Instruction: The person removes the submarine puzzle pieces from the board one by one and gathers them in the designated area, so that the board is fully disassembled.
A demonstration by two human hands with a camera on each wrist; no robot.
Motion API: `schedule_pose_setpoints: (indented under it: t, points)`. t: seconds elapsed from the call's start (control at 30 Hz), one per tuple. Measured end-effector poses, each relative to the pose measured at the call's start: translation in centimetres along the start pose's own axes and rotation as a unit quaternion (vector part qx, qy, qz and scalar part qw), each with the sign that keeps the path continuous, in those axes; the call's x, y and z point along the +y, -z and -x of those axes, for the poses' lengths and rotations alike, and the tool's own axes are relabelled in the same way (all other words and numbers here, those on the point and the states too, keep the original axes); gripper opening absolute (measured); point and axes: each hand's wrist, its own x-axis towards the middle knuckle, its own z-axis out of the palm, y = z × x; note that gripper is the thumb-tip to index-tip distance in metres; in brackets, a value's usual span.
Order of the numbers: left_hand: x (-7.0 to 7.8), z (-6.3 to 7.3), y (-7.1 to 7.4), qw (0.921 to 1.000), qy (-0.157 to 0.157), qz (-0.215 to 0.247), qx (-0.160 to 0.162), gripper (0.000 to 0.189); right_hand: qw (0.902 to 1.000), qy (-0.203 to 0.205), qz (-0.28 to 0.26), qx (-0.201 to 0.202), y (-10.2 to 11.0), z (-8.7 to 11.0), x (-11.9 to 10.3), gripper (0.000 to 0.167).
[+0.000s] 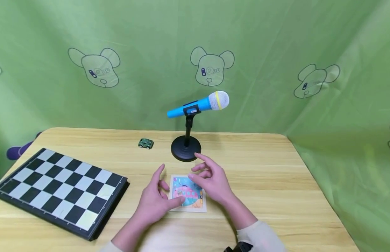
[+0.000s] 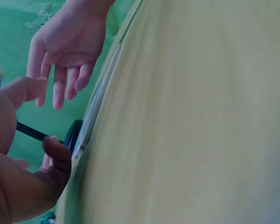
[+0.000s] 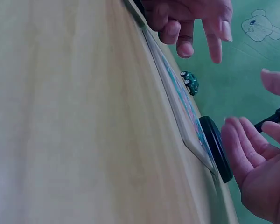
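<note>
A small square picture board (image 1: 195, 207), with a white border and a pink and blue cartoon print, lies flat on the wooden table. My left hand (image 1: 154, 199) hovers at its left side, thumb over the print and fingers loosely bent. Over the upper right corner is my right hand (image 1: 213, 180), its index finger pointing toward the microphone stand's round base. Neither hand holds anything. In the right wrist view the board (image 3: 177, 100) lies below both hands, seen nearly edge-on, and my right hand (image 3: 266, 172) shows its palm side.
A blue toy microphone (image 1: 198, 105) sits on a black stand (image 1: 186, 148) behind the board. Left of the stand is a small green toy car (image 1: 146, 143). A black-and-white chessboard (image 1: 61, 189) covers the table's left side. Green cloth (image 1: 150, 42) hangs behind the table (image 1: 276, 196).
</note>
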Motion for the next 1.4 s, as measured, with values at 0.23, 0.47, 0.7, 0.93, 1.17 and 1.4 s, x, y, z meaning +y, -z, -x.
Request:
schedule_pose_setpoints:
  t: [0.23,0.47,0.7,0.93,1.17,1.4]
  points:
    - [-0.8,0.5,-0.7,1.0000,0.002,0.007,-0.002,0.111,0.9977,-0.027,0.011,-0.060,-1.0,-0.6,0.3,0.049]
    - [-1.4,0.0,-1.1,0.9997,-0.003,-0.021,-0.007,0.100,0.9922,-0.018,0.072,-0.100,-1.9,-1.2,0.4,0.047]
    - [-1.5,-0.2,-1.4,0.9995,0.014,-0.013,-0.025,0.095,0.9853,-0.007,0.114,-0.127,-2.2,-1.2,0.1,0.048]
    - [-1.2,0.0,-1.5,0.9989,0.007,-0.038,-0.027,0.092,0.9841,-0.012,0.121,-0.130,-2.1,-1.3,0.3,0.046]
    - [-1.2,0.1,-1.4,0.9989,0.014,-0.028,-0.035,0.093,0.9831,-0.023,0.126,-0.131,-2.0,-1.4,0.7,0.046]
    - [-1.2,0.1,-1.5,0.9989,0.016,-0.033,-0.030,0.092,0.9778,0.001,0.151,-0.145,-2.3,-1.5,0.7,0.044]
